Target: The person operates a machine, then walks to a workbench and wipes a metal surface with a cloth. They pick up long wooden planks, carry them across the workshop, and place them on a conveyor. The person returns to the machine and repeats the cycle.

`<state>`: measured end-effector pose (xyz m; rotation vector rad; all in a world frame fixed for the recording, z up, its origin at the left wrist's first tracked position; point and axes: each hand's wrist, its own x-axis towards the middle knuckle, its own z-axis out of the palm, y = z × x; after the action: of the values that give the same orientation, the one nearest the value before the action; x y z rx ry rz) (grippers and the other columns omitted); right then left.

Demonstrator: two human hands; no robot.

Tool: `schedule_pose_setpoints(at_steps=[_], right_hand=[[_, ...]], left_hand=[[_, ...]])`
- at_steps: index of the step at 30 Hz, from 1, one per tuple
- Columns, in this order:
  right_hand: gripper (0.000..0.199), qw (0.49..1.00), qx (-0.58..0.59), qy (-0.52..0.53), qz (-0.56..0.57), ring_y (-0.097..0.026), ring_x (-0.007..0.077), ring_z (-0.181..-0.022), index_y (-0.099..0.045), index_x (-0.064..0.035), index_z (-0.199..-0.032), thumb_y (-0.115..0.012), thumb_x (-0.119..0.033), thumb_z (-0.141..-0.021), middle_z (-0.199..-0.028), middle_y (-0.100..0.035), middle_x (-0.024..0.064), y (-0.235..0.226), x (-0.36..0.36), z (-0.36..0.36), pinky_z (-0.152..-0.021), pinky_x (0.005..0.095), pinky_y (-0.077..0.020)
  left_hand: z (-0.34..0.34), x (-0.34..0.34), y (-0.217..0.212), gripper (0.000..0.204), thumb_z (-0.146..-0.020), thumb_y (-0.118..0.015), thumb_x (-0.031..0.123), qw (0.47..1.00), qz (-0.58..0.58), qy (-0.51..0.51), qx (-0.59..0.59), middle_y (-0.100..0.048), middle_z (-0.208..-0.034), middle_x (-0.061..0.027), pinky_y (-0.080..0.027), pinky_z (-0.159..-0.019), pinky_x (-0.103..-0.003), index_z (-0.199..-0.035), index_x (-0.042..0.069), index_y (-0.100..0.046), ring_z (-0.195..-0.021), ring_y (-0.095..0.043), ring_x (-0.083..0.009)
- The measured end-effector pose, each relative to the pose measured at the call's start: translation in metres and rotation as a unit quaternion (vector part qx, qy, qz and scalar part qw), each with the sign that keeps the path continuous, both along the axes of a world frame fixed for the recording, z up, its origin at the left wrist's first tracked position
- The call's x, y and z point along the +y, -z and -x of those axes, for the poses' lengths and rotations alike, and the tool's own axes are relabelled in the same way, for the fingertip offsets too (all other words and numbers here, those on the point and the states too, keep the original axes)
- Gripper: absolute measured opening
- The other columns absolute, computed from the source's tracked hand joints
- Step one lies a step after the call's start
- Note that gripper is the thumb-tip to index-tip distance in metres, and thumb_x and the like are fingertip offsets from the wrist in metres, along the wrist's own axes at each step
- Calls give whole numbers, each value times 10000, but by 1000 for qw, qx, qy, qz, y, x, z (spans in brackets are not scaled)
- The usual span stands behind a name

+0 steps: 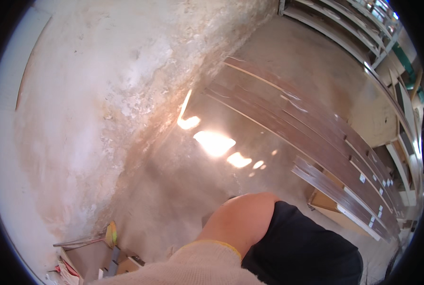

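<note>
A rough, patchy grey-white plaster wall [88, 95] is filling the left half of the view, meeting a dusty grey concrete floor [183, 190] on which bright patches of sunlight are glaring. Long dark brown laminate floor planks [307, 123] are lying side by side in a stack on the floor to the right, running from the wall's foot toward the lower right, with small pale labels on their near ends. Metal shelving [345, 28] is standing along the upper right. At the lower edge, a forearm [240, 221] in a cream knitted sleeve [197, 266] is rising over dark clothing [307, 251]; the hand itself is lying out of sight, so its grip cannot be told, and which arm this is cannot be told either. Small scraps and tools [103, 256] are lying by the wall's foot at lower left, well apart from the planks.
</note>
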<state>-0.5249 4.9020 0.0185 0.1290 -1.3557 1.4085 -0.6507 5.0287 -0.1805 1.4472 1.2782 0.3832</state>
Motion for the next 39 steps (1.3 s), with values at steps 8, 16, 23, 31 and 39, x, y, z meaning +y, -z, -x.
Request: schedule_pose_setpoints(at_steps=[8,16,23,31,39], right_hand=[[408,991,-16,126,43,-666,356,-1103,-691,-41,-1191,-755,-356,-940,-1187,-688,197,28,258,-147,-943,482,-546],[458,905,-45,410,106,-658,340,-1130,-681,-50,-1197,-777,-396,-913,-1215,-675,191,31,380,-402,-966,481,-543],[502,685,-94,704,161,-650,327,-1154,-672,-58,-1203,-796,-430,-890,-1239,-664,185,38,287,-648,-985,480,-540],[544,138,-115,963,202,-625,308,-1144,-659,-65,-1174,-847,-468,-861,-1216,-669,164,-49,164,-675,-1017,458,-500],[334,-58,145,821,550,-644,185,-1089,-687,-49,-1222,-788,-182,-932,-1144,-681,81,60,165,-670,-958,363,-506]], left_hand=[[-220,282,-13,353,-963,-686,353,986,-41,148,-63,-726,-1080,-195,-557,-893,-484,-1120,38,-689,-1015,-692,-399],[-555,420,-54,382,-987,-676,372,915,-85,366,-147,-732,-1132,-195,-555,-928,-471,-1164,34,-704,-1056,-691,-391],[-854,425,-36,409,-1008,-668,388,812,-213,532,-116,-737,-1178,-194,-553,-958,-460,-1202,31,-718,-1093,-691,-384],[-1058,471,131,701,-976,-578,551,616,-300,704,186,-634,-1466,-331,-431,-1211,-507,-1418,19,-692,-1383,-602,-465],[-1157,502,225,349,-1054,-542,368,312,-251,892,210,-772,-1162,-245,-561,-984,-564,-1137,108,-759,-1116,-727,-458]])
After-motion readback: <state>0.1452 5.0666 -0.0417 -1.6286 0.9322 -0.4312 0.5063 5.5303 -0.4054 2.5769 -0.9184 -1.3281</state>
